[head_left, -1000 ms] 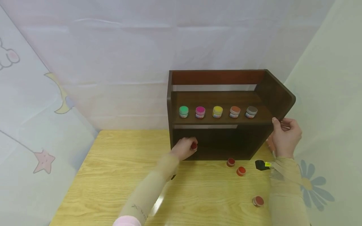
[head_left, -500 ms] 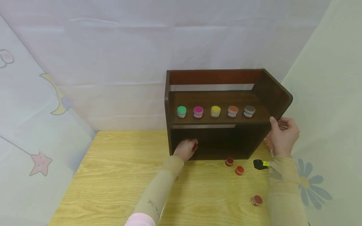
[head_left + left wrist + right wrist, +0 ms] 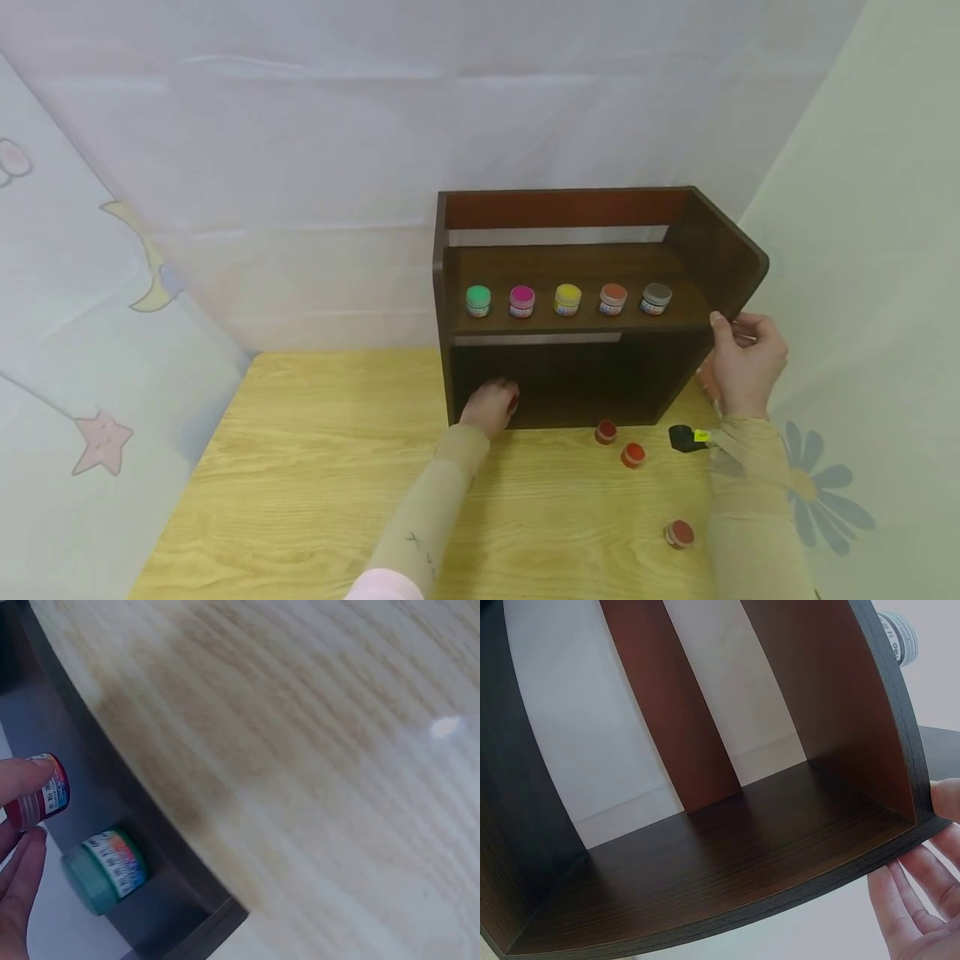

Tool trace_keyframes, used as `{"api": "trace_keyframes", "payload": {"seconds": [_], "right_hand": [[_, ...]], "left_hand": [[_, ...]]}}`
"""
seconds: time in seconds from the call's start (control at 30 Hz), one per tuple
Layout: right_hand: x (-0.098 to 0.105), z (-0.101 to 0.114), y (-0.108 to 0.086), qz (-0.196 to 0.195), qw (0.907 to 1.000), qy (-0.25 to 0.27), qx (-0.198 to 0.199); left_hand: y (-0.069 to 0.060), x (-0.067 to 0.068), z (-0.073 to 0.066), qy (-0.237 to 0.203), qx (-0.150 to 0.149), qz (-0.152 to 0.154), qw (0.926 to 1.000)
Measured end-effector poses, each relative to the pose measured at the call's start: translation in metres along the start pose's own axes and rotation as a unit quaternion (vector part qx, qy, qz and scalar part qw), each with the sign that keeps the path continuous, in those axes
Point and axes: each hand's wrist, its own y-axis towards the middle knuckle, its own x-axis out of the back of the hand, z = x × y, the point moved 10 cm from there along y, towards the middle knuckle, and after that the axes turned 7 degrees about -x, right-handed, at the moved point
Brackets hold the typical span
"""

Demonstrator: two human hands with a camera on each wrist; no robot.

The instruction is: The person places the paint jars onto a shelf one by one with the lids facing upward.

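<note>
My left hand (image 3: 489,407) reaches into the lower left of a dark brown wooden shelf (image 3: 562,258). Thumb and fingers pinch a small red paint jar (image 3: 54,791), clearest in the left wrist view. A green paint jar (image 3: 105,870) stands close beside it there, on the dark board. In the head view my fingers hide most of the red jar. On the right, my right hand (image 3: 750,362) grips the front edge of the shelf's side panel, thumb in front. The right wrist view shows its fingers (image 3: 922,900) wrapped around that board's edge.
Along the upper shelf stand green, magenta (image 3: 522,302), yellow (image 3: 567,300), orange-brown (image 3: 612,299) and grey jars (image 3: 656,298) in a row. On the wooden table (image 3: 315,433) lie two red jars (image 3: 633,455) and a brownish-red one (image 3: 679,534). A black object (image 3: 685,438) sits by the right wrist.
My left hand has moved slightly deeper into the lower compartment with the red paint jar. The right hand keeps its hold on the side panel; the head view has shifted slightly.
</note>
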Motion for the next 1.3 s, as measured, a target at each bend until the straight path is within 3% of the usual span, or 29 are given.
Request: {"api": "trace_keyframes", "payload": {"seconds": [0.23, 0.37, 0.53, 0.87, 1.0, 1.3], "right_hand": [[0.0, -0.001, -0.001, -0.003, 1.0, 0.002, -0.003], [-0.001, -0.001, 0.0, -0.001, 1.0, 0.0, 0.001], [-0.002, -0.001, 0.0, 0.0, 1.0, -0.001, -0.006], [0.0, -0.001, 0.0, -0.003, 0.9999, 0.014, -0.005], [0.001, -0.001, 0.0, -0.006, 0.9999, 0.016, -0.001], [-0.002, -0.006, 0.003, 0.0, 0.9998, 0.012, -0.015]], "left_hand": [[-0.007, -0.011, 0.009, -0.029, 0.04, 0.013, 0.9987], [-0.007, -0.014, 0.011, -0.034, 0.045, 0.003, 0.9984], [-0.005, -0.018, 0.011, -0.03, 0.051, 0.016, 0.9981], [-0.005, -0.015, 0.011, -0.046, 0.054, 0.017, 0.9973], [-0.005, -0.003, 0.014, -0.071, 0.052, -0.017, 0.996], [-0.002, 0.042, 0.017, -0.116, 0.042, -0.093, 0.988]]}}
